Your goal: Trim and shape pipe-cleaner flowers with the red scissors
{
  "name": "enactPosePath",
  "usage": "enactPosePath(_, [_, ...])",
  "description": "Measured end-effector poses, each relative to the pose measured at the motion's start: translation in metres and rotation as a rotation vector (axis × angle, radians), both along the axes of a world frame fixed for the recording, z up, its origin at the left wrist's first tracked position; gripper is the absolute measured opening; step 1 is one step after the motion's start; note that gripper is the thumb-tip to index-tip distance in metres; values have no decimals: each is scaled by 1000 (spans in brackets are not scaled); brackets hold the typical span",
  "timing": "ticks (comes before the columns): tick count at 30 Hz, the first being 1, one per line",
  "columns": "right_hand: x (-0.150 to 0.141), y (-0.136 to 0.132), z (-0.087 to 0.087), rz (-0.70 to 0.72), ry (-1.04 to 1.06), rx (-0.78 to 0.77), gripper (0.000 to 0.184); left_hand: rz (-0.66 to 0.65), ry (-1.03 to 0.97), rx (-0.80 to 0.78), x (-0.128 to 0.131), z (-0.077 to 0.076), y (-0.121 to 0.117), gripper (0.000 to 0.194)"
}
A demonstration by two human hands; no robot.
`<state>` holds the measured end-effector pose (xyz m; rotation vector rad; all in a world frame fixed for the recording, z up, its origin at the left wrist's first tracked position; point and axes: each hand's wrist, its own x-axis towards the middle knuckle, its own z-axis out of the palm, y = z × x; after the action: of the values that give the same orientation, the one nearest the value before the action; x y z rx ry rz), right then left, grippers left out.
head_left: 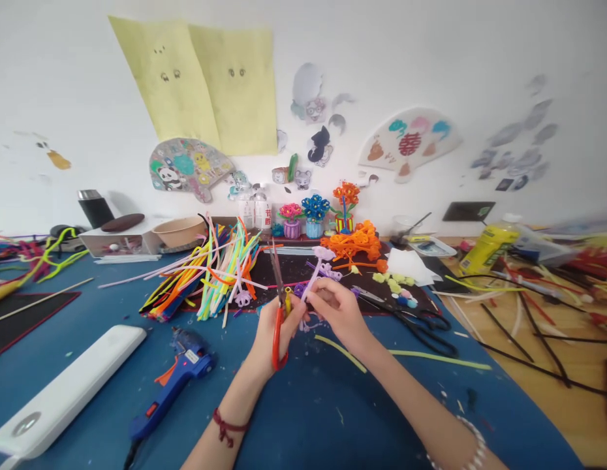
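Left hand (273, 329): curled round red-handled scissors (279, 290), blades upward; its fingertips also meet the lilac stem.
Right hand (339, 313): pinching the lilac stem (311, 282) between thumb and fingers.
Lilac stem: held between both hands above the bench (284, 418), pale loops at its top — too hard a pinch or pull could kink it or distort the loops.
Red-handled scissors: close beside the stem; a twist of the left hand could nick stem or fingers.
Glue gun (192, 360): on the bench, left of the left forearm — a sideways swing could knock it; heat cannot be told.
Black-handled scissors (421, 326): near the right forearm; an outward sweep could snag the handles.
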<state>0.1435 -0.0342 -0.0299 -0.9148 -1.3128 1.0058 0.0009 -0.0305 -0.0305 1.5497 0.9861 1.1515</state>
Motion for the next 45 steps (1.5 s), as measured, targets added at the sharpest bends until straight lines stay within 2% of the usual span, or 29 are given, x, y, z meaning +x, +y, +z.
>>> enactPosePath(3, [14,9,-2,-124,-111,4,27,64,-15,45,-2,10,11,35])
enactPosePath(6, [30,20,-7,-335,-292,27,29,96,-12,88,-10,32,28,32])
enactPosePath(8, [37,24,-10,-399,-349,35,28,85,-4,118,-18,47,39,28])
enactPosePath(10, [42,26,-13,-429,-440,39,21,81,-11,145,-24,53,47,25])
enactPosePath(13, [47,25,-17,-405,-598,34,10,98,-73,165,-28,44,54,29])
enactPosePath(18, [55,24,-17,-358,-749,-5,15,88,-243,129,-25,18,61,31])
enactPosePath(21, [46,24,-13,-338,-819,-30,17,68,-304,85,-23,14,64,31])
enactPosePath(24, [28,25,-9,-357,-1018,11,20,43,-322,47,-21,14,64,32])
enactPosePath(28, [18,30,-8,-360,-944,7,6,26,-322,32,-18,16,61,32])
enactPosePath(33, [40,34,-6,-334,-726,-82,19,11,-312,9,-17,18,57,31])
enactPosePath(37, [57,30,4,-297,-539,-125,31,1,-299,-3,-18,19,55,31])
enactPosePath(41, [57,22,20,-152,-195,-211,38,-11,-305,-2,-20,19,57,31])
enactPosePath(43, [51,18,27,-93,-188,-215,41,-22,-327,-3,-22,18,59,31])
enactPosePath(45, [41,15,31,-98,-313,-176,40,-27,-359,-2,-25,16,62,31])
